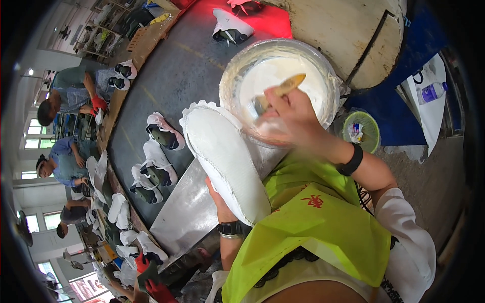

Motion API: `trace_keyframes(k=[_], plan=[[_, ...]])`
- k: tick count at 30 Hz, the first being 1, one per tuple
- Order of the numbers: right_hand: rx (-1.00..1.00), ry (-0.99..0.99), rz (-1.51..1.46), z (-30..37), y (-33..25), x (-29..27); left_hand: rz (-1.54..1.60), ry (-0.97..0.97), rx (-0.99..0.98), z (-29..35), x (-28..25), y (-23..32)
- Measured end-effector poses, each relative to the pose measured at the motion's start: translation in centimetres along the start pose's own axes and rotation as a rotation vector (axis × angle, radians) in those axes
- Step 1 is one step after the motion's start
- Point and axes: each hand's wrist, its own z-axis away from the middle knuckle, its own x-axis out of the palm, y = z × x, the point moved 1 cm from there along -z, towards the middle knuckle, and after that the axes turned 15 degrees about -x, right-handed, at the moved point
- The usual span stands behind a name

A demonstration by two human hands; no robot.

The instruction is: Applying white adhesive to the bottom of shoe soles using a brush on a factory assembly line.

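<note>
Positions are read as on a clock face centred on the white shoe upper (225, 161), 12 o'clock being the top of the view. The upper lies at the middle of the work area, underside turned toward the camera, with a stitched line along its border and a scalloped edge at the toe end.

The left hand (218, 203) grips the upper from beneath at 6 to 7 o'clock; most of its fingers are hidden. The right hand (295, 113), at 1 to 2 o'clock, is closed around a wooden-handled brush (291, 84). The brush head is blurred over the basin (230, 76), which stands at 1 o'clock and contains a white paste (273, 68). Whether the bristles touch the paste cannot be told.

On the dark grey work surface (194, 70), a pink-and-white shoe (165, 132) sits at 10 o'clock, with two white-and-dark shoes (157, 164) at 9 o'clock. One further shoe (231, 28) lies at 12 o'clock. A metal sheet (187, 217) extends at 7 o'clock.

The person wears a yellow-green apron (323, 227), at 4 o'clock. A green basket (375, 137) and a bottle with a purple label (433, 92) are between 2 and 3 o'clock. A co-worker in red gloves (98, 104) is at 10 o'clock, well apart.
</note>
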Motion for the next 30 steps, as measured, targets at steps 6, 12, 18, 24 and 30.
trace_keyframes(k=[6, 12, 18, 24, 30], plan=[[0.061, -0.069, -0.076, -0.2, 1.4, 1.5, 0.104, 0.028, 0.047, 0.5, -0.4, 0.0], [-0.347, -0.199, 0.132, -1.0, -1.1, 2.0, 0.041, -0.010, -0.007, 0.2, -0.1, 0.5], [-0.448, -0.510, 0.304, -0.8, -2.7, 5.7, 0.092, -0.004, -0.051, 0.0, -0.8, 0.5], [-0.133, -0.605, 0.484, 1.4, -3.7, 3.2, -0.093, 0.022, 0.014, 1.0, -0.9, 1.5], [-0.509, -0.527, 0.454, -1.6, -5.6, 6.1, -0.050, 0.078, -0.113, 2.0, -0.9, 1.3]])
